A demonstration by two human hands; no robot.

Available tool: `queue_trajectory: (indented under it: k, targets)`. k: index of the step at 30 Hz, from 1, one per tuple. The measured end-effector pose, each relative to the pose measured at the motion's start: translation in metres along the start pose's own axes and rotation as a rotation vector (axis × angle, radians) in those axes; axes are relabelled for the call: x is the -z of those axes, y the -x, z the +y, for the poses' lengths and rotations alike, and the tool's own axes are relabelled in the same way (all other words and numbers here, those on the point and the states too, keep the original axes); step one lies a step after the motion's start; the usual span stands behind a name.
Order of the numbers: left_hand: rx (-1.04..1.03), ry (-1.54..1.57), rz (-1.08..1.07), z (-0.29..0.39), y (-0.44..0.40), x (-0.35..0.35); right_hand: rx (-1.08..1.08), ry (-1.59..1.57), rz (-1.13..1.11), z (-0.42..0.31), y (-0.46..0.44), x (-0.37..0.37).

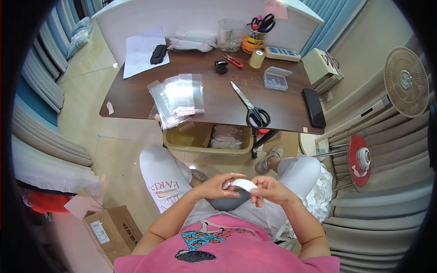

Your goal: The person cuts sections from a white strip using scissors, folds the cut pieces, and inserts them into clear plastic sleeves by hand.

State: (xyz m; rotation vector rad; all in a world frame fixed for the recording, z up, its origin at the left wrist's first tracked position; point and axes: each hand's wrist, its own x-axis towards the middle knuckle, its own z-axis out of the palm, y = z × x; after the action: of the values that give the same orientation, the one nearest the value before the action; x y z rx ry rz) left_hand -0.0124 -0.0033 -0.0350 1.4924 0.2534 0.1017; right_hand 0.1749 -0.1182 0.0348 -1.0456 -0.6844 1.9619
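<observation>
A short white curved strip [244, 184] is stretched between my two hands, above my lap. My left hand [220, 185] pinches its left end, thumb and fingers bent round it. The right end sits between the thumb and fingers of my right hand [270, 189]. Whether the strip is tape, ribbon or elastic I cannot tell. A small packet [167, 193] with a pinkish edge lies on my left thigh. Ahead on the desk [209, 111] are a fan of clear plastic bags [182, 96] and black-handled scissors [255, 113], neither touched by my hands.
Red snips [234, 61], a tape roll [256, 59], a clear plastic case [276, 80] and a phone [313, 108] lie on the desk. Below its front edge is a yellowish bin [182, 141]. A cardboard box [114, 230] stands left, a fan [405, 82] right.
</observation>
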Motion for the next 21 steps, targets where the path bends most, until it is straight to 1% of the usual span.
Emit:
queue_trajectory:
  k: [1, 3, 5, 7, 8, 10, 11, 13, 14, 16, 17, 18, 20, 21]
  targets:
    - [-0.006, -0.007, -0.005, 0.003, 0.001, 0.005, 0.009, 0.005, 0.003, -0.005, -0.001, 0.001]
    - [0.094, 0.111, 0.05, 0.011, 0.005, 0.012, 0.082, -0.051, 0.0, -0.011, -0.001, 0.007]
    - [0.058, 0.132, 0.096, 0.014, 0.002, 0.014, 0.127, -0.036, 0.023, -0.019, -0.001, 0.007]
    - [0.022, 0.171, 0.053, 0.004, 0.001, 0.019, 0.286, -0.147, 0.132, -0.021, -0.005, 0.011]
    - [0.021, 0.158, 0.061, 0.002, 0.001, 0.019, 0.296, -0.138, 0.157, -0.023, -0.006, 0.011]
    - [0.008, 0.459, 0.149, -0.002, 0.0, 0.018, 0.331, -0.157, 0.156, -0.019, -0.016, 0.01]
    - [0.007, 0.45, 0.155, -0.011, -0.002, 0.019, 0.354, -0.18, 0.17, -0.014, -0.02, 0.009]
    - [-0.134, 1.09, 0.235, -0.028, -0.01, 0.028, 0.32, -0.147, 0.142, -0.006, -0.029, 0.006]
    - [-0.257, 1.183, 0.377, -0.031, -0.015, 0.029, 0.244, -0.062, 0.155, -0.003, -0.03, 0.001]
    - [-0.35, 1.072, 0.808, -0.002, -0.023, 0.029, 0.103, 0.056, 0.122, 0.018, -0.042, -0.002]
    - [-0.508, 1.176, 0.654, -0.004, -0.021, 0.036, 0.053, 0.138, 0.122, 0.025, -0.045, -0.007]
    - [-0.514, 1.167, 0.656, 0.002, -0.02, 0.04, 0.058, 0.14, 0.114, 0.033, -0.048, -0.008]
    - [-0.449, 0.954, 0.795, 0.019, -0.018, 0.043, 0.046, 0.158, 0.117, 0.046, -0.055, -0.006]
    - [-0.452, 0.951, 0.795, 0.025, -0.017, 0.042, 0.082, 0.178, 0.162, 0.04, -0.052, -0.013]
